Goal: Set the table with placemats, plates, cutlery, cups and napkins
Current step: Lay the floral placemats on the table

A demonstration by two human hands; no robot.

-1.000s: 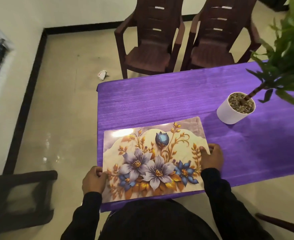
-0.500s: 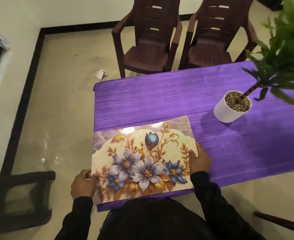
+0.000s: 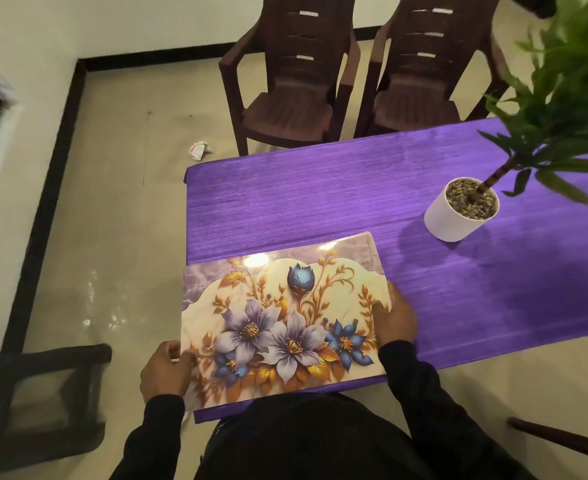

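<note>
Here the first step of the task is in hand: laying a placemat (image 3: 282, 323). The floral mat lies at the near left corner of the table (image 3: 320, 202), which is covered in purple cloth, and its left edge juts just past the table's side, over the floor. The left hand (image 3: 164, 370) pinches the mat's near left corner, thumb on top, fingers curled under the overhanging edge. The right hand (image 3: 394, 318) grasps the right edge, thumb pressed onto the printed face, the other fingers tucked beneath. So each grip is closed on the mat and neither has let go.

No plates, cutlery, cups or napkins show anywhere, so the setting seems barely begun. A white pot (image 3: 458, 216) with a green plant stands on the cloth well to the right of the mat. Two brown chairs (image 3: 292, 74) wait at the far side.

The next move, I judge, calls for sliding the mat rightward until its whole face sits on the cloth, squaring it to the near edge, then releasing both sides. The glossy surface may slip on the cloth, so a flat press before letting go would help.
</note>
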